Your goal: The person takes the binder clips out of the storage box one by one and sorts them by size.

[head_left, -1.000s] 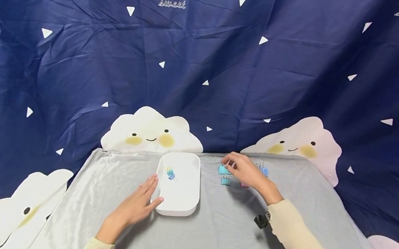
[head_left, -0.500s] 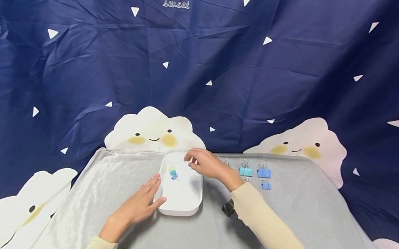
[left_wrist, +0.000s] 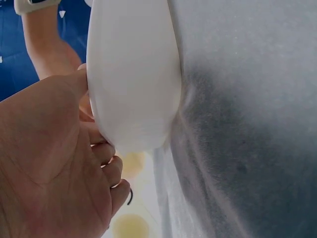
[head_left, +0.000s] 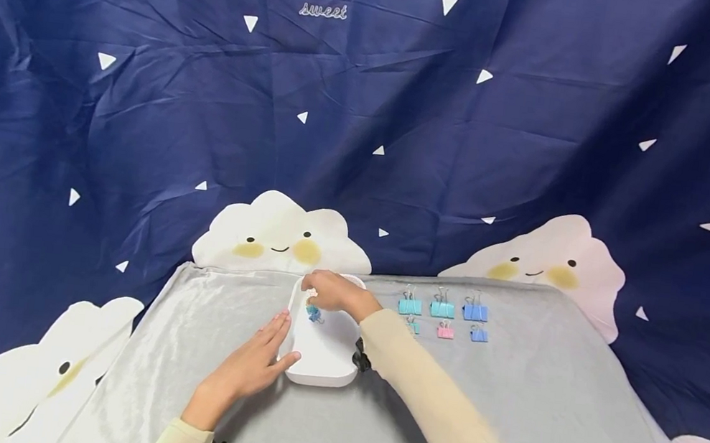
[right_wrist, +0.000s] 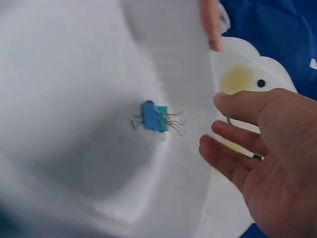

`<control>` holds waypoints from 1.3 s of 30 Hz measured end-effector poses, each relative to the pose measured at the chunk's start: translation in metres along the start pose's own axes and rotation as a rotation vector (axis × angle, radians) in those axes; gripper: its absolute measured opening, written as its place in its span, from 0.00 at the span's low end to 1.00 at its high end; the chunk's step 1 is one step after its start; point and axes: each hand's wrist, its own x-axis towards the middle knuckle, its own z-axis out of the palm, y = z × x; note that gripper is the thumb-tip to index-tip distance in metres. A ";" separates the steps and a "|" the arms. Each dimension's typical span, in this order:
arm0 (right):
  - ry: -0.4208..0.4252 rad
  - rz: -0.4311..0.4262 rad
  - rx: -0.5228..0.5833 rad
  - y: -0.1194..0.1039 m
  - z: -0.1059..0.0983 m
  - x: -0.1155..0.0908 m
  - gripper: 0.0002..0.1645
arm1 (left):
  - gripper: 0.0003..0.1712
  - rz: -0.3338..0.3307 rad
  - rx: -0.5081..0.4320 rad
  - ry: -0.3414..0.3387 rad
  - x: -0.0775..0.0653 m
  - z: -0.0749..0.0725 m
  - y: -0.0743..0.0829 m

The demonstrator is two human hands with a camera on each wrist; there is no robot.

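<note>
My left hand (head_left: 252, 362) rests against the left wall of the white box (head_left: 322, 373), fingers extended along its side. In the left wrist view that hand (left_wrist: 54, 153) touches the box's outer wall (left_wrist: 136, 74). The right hand (head_left: 337, 294) is over the far part of the box. Seen from the right wrist, its thumb and fingers (right_wrist: 230, 158) stand apart with nothing visible between them. Beside them, on the box floor, lies a small cluster of binder clips (right_wrist: 149, 116), blue and teal with a yellowish bit. The right hand partly covers this cluster in the head view.
Right of the box, binder clips lie in two rows on the grey cloth (head_left: 539, 385). Larger teal (head_left: 409, 307) and blue clips (head_left: 475, 312) form the back row. Smaller ones, including a pink clip (head_left: 445, 332), lie in front. A blue cloud-print curtain (head_left: 367, 107) hangs behind.
The right hand has moved left from above the clips on the cloth to over the box. My left hand has stayed at the box's side. The head view has shifted slightly.
</note>
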 end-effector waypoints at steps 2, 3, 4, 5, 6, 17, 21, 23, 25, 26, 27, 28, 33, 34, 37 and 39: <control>-0.037 0.039 -0.014 -0.003 0.007 0.004 0.27 | 0.48 0.000 0.004 0.002 0.000 0.000 0.000; -0.059 0.061 -0.014 -0.005 0.010 0.006 0.30 | 0.48 0.000 0.003 0.006 0.000 0.000 -0.001; -0.081 0.083 -0.023 -0.006 0.012 0.007 0.33 | 0.48 -0.003 0.009 0.003 0.000 0.000 -0.001; -0.104 0.104 -0.027 -0.007 0.015 0.008 0.36 | 0.48 -0.002 0.006 0.008 0.000 0.000 -0.001; -0.129 0.122 -0.031 -0.008 0.017 0.008 0.38 | 0.48 0.000 0.006 0.009 0.000 0.000 -0.001; -0.170 0.151 -0.153 0.005 0.027 0.003 0.16 | 0.47 0.019 0.001 0.034 -0.001 0.003 -0.002; -0.159 0.174 -0.116 0.012 0.027 0.003 0.05 | 0.47 0.015 -0.001 0.026 -0.001 0.002 -0.001; -0.148 0.186 -0.100 0.014 0.027 0.003 0.06 | 0.47 0.010 -0.005 0.022 -0.001 0.002 -0.001; -0.138 0.192 -0.090 0.015 0.027 0.004 0.07 | 0.47 0.006 -0.007 0.020 -0.001 0.002 -0.001; -0.135 0.193 -0.091 0.015 0.027 0.005 0.08 | 0.47 0.003 -0.005 0.017 0.000 0.002 -0.001; -0.135 0.195 -0.091 0.016 0.027 0.005 0.09 | 0.47 0.002 -0.005 0.017 0.000 0.002 -0.001; -0.134 0.196 -0.091 0.016 0.027 0.006 0.11 | 0.47 0.002 -0.007 0.019 0.000 0.003 -0.001; -0.102 0.157 -0.134 0.019 0.028 0.008 0.16 | 0.47 0.000 -0.005 0.021 0.000 0.003 -0.001; -0.093 0.145 -0.141 0.020 0.028 0.009 0.17 | 0.47 0.002 -0.007 0.024 0.000 0.002 -0.001; -0.076 0.127 -0.132 0.021 0.027 0.010 0.17 | 0.47 0.000 -0.006 0.026 -0.001 0.002 -0.001; -0.076 0.126 -0.116 0.021 0.026 0.009 0.17 | 0.47 0.002 -0.003 0.027 -0.001 0.002 0.000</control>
